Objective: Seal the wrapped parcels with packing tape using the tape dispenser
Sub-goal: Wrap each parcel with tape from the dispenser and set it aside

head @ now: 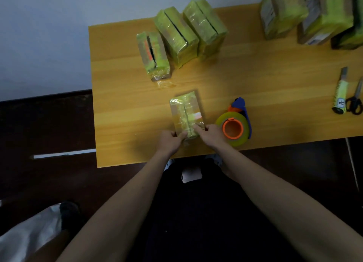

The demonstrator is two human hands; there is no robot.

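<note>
Starting left of the small parcel [186,114] lying flat near the front edge of the wooden table [121,108]: bare tabletop there, and behind it, further back, a row of three film-wrapped parcels [180,37] stands on edge, dark seams showing. Now the parcel itself, and the left hand [169,140] grips its near left corner, fingers curled round the edge, thumb on top. Just across, the right hand [211,133] pinches the near right corner, with a finger laid along the centre seam, pressing the glossy film or tape flat; which of the two it is, the blur won't say. Immediately right of the parcel sits the tape dispenser [234,124], orange core, yellowish roll, blue handle, untouched by either hand. Further right, a utility knife [340,92] and scissors [354,100] lie side by side, and beyond them, at the far back corner, larger wrapped parcels [306,16] are stacked. The danger, as I read it: the parcel sits near the table edge, so a hard smoothing stroke could slide it toward the person. And the right forearm is just beside the dispenser; a careless reach could knock it and let loose tape fold on itself.
</note>
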